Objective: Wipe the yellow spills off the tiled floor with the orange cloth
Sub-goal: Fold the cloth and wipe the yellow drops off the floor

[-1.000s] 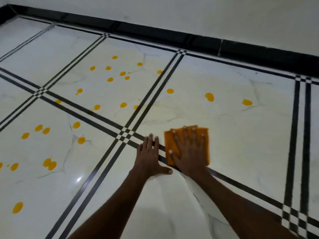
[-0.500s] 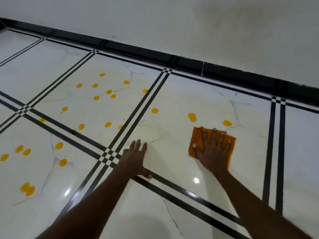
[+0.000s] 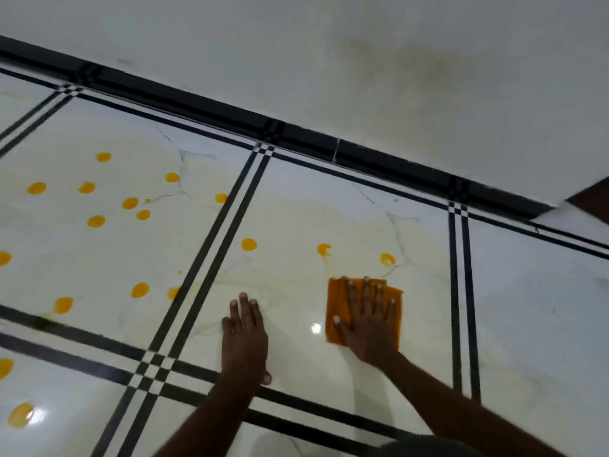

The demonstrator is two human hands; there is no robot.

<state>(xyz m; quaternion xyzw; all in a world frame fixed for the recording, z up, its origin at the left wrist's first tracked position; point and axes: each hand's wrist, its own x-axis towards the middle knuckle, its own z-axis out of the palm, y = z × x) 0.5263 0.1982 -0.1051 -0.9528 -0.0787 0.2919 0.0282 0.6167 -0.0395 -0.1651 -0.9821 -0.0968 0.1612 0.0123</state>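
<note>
My right hand (image 3: 367, 321) presses flat, fingers spread, on the folded orange cloth (image 3: 336, 295) lying on a white marble tile. Just beyond the cloth sit two partly smeared yellow spills (image 3: 324, 249) (image 3: 387, 259), and a round one (image 3: 249, 244) lies farther left. Several more yellow spills (image 3: 96, 221) dot the tile to the left. My left hand (image 3: 244, 338) rests flat on the floor left of the cloth, fingers straight, holding nothing.
The tiled floor (image 3: 329, 212) has black double-stripe borders. A black skirting (image 3: 296, 133) runs along the white wall (image 3: 362, 61) at the back. A dark brown surface (image 3: 593, 201) shows at the far right edge.
My right hand has slid the cloth forward and right, up to the spills near the wall; those two spills now look smeared. My left hand shifted forward with me.
</note>
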